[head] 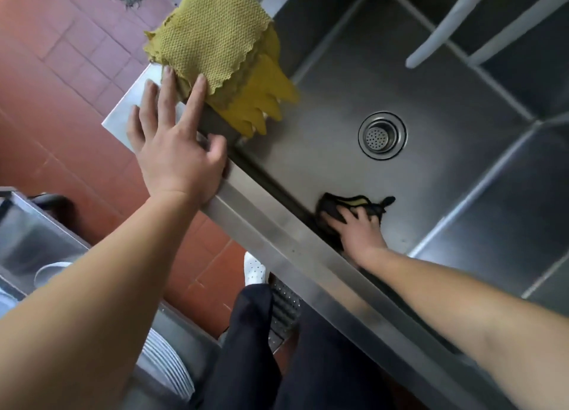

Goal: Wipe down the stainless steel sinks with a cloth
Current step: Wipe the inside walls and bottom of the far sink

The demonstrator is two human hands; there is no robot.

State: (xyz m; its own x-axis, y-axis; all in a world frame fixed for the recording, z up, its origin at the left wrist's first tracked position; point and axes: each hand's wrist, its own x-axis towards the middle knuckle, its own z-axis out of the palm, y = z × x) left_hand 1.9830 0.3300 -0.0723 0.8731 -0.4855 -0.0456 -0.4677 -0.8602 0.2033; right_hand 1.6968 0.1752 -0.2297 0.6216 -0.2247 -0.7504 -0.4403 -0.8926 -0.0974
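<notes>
Head view, looking straight down: the right hand (354,228) is in the basin, fingers spread flat and pressing a dark cloth (348,208) onto the sink (446,175) floor, tight against the near wall. That cloth bunches out past the fingertips toward 12 o'clock, with a yellowish patch showing and a small tail poking toward 2. From that hand, the drain (382,135) sits up around 1 o'clock, well apart, and the unwiped-looking stretch of floor likely runs that way, so the next sweep probably heads from the near wall toward the drain. The right hand is clearly the one placed to work; the left hand (175,138) is out at 10 o'clock from it, fingers straight and splayed, braced on the sink's near rim (271,225). Its fingertips touch a yellow-green cloth (212,37) draped over the corner, with yellow rubber gloves (261,101) hanging beneath into the basin. The rim's long axis runs from 10 o'clock down to 4. Count: two hands, two cloths, one drain, one basin fully shown with a second compartment edging in at 2 o'clock, and two pale bars (455,15) crossing up top.
</notes>
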